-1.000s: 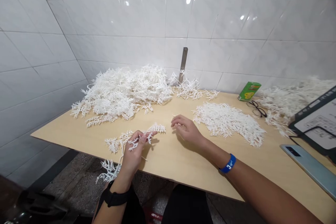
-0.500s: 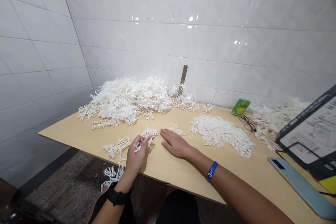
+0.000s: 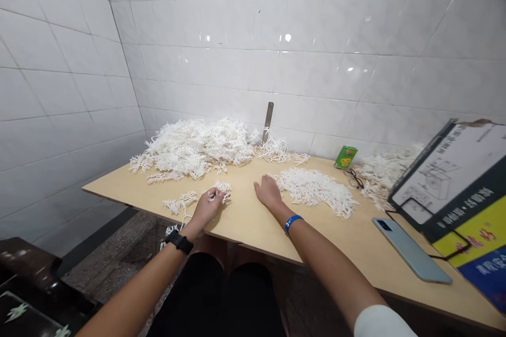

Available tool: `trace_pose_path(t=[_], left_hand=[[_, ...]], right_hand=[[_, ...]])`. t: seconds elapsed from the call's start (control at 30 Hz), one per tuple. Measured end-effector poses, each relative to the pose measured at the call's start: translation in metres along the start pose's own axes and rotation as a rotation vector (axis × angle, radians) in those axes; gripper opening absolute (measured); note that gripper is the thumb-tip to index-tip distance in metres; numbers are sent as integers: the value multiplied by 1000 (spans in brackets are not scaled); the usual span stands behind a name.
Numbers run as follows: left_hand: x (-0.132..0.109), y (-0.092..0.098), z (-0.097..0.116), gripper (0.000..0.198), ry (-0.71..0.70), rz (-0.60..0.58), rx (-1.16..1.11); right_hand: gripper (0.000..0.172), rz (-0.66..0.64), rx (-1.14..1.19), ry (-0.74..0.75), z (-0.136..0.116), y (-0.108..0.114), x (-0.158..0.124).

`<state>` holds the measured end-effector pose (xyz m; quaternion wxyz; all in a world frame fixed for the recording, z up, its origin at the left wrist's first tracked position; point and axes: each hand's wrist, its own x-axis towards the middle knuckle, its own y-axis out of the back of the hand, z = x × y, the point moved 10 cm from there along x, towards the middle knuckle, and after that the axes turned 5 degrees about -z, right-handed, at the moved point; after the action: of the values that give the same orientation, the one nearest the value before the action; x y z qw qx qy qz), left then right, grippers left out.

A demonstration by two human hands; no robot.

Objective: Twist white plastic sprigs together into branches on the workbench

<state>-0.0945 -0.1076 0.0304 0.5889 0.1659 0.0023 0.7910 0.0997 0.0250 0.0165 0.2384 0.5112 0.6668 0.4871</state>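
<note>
White plastic sprigs with many thin branches lie about both hands. My left hand is closed, pinching a small white sprig above the table near its front edge. Close to it, a looser sprig piece lies on the wood, with a stem hanging over the edge. My right hand rests palm down on the table, thumb apart from the fingers, at the left end of a low heap of small white sprigs. Its fingertips are partly hidden.
A large heap of white sprigs covers the back left of the wooden table. A metal ruler leans on the tiled wall. Rightward are a green box, glasses, a phone and a printed carton.
My right hand has slid right to the low heap, and the few loose sprigs beside it no longer show separately. My left hand keeps its pinch. The camera view has shifted.
</note>
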Motion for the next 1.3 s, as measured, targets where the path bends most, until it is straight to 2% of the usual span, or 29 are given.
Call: trace_pose_path(t=[0.1,0.17,0.3,0.4,0.47,0.53,0.6,0.7,0.8,0.9,1.0,1.13,1.23,1.3], left_hand=[[12,-1,12,38,9,-112,19],[25,-3,31,37,-18,-220,20],[65,-12,79,34,-21,-416,30],[96,-32,109,32,35,-584,-118],[116,-47,125,28,55,-653,-287],[133,-62,129,28,48,-704,-402],[151,-73,120,31,29,-683,-458],[169,-87,75,44,105,-595,-420],[169,-104,32,56,134,-616,-376],[160,-107,3,62,115,-610,-308],[147,-105,-7,61,63,-611,-208],[135,-101,-6,55,43,-573,-99],[130,-103,-2,54,51,-584,-166],[129,-106,-1,54,60,-602,-241]], right_hand=[[42,-15,54,238,-29,2,-10],[36,-44,121,359,-40,0,-14],[37,-37,375,285,-23,2,-7],[45,-28,627,238,-9,6,-2],[51,-50,779,224,-4,7,0],[57,-91,931,203,-1,6,2],[65,-125,1090,175,1,3,4],[74,-156,1296,102,4,-2,8],[77,-158,1393,11,9,-8,9],[76,-151,1415,-54,13,-13,9],[67,-125,1405,-91,17,-17,9],[47,-117,1283,-80,15,-20,8],[41,-104,1208,-71,15,-21,6],[43,-59,1212,-92,20,-20,6]])
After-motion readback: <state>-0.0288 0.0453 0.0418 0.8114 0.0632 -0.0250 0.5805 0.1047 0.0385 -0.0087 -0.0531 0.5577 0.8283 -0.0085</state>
